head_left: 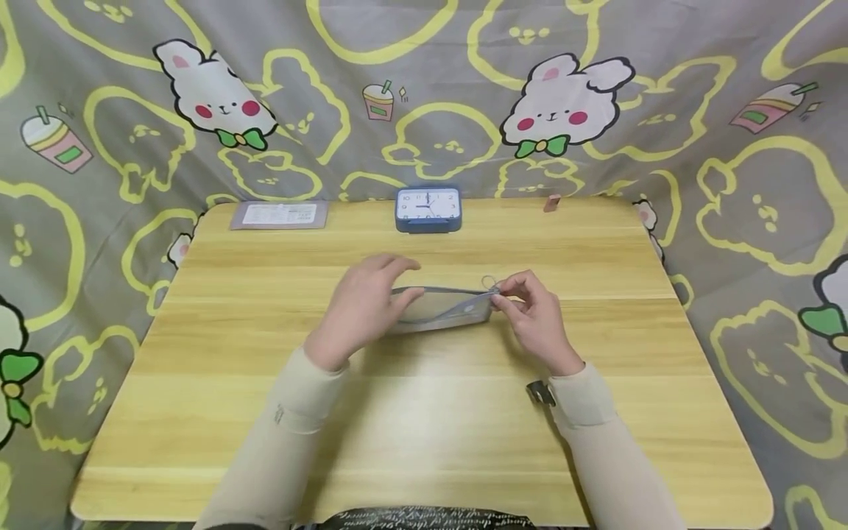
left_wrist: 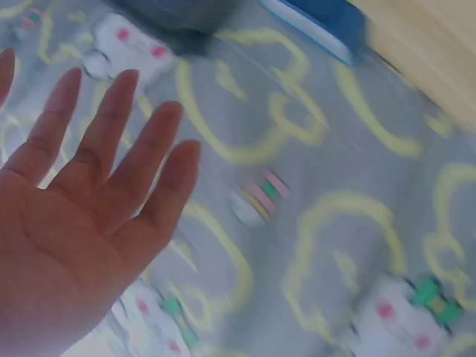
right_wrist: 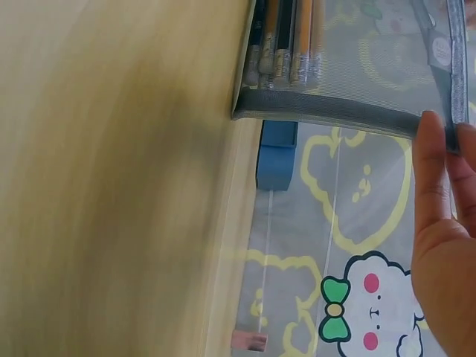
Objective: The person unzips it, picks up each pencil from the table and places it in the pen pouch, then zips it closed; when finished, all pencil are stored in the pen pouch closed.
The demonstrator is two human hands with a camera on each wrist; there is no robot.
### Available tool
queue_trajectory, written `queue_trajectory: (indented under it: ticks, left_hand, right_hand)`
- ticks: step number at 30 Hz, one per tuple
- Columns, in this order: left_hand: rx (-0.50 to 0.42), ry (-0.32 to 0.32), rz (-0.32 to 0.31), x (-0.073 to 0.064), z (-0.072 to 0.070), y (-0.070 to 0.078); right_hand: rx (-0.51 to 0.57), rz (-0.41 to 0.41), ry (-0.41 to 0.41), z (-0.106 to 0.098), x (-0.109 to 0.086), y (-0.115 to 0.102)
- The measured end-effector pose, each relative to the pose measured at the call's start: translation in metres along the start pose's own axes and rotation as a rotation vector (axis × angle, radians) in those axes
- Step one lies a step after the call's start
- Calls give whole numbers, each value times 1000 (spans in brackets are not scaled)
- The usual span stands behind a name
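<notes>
A grey see-through mesh zip pouch point(head_left: 457, 316) is held up over the middle of the table, its top gaping. Several pencils point(right_wrist: 301, 37) show through the mesh in the right wrist view. My right hand point(head_left: 538, 318) pinches the pouch's right corner between thumb and fingers, by the zip end with its small loop point(head_left: 489, 282). At the left end is my left hand point(head_left: 364, 305), which partly hides the pouch. Its fingers look spread and extended in the left wrist view, with nothing gripped in the palm point(left_wrist: 67, 223).
At the table's back edge stands a blue clock point(head_left: 428, 209). A flat grey packet with a white label point(head_left: 278, 215) lies to its left, and a small reddish-brown block point(head_left: 552, 203) to its right. A patterned curtain point(head_left: 450, 88) hangs behind the wooden table point(head_left: 218, 412).
</notes>
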State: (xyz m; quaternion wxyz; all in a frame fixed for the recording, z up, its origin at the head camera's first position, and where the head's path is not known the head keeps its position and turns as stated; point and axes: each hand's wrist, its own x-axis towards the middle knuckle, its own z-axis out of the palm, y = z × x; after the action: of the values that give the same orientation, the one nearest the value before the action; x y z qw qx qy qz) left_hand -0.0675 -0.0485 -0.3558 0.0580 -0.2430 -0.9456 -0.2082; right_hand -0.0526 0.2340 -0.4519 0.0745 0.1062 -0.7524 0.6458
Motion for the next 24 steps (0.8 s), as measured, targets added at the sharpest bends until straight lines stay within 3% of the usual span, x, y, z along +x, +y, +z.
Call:
queue_trajectory:
  ticks: [3,6,10,15,20,24]
  left_hand:
    - [2,-71,62,26,10,16]
    - [13,-159,76,49,24,32]
    - [13,-235,96,68,40,46]
    - [-17,-277,106,77,51,48]
    - [-53,-230,159,76,51,44]
    - [-36,-192,259,70,48,37]
  right_hand:
    - [11,17,6,1,0,-1]
    - [0,34,14,0,0,-2]
    - [-29,54,24,-1,-2,-5]
    - [-49,68,25,2,-4,-8]
    - [-45,70,23,2,-3,-7]
    - [-49,69,25,1,-4,-6]
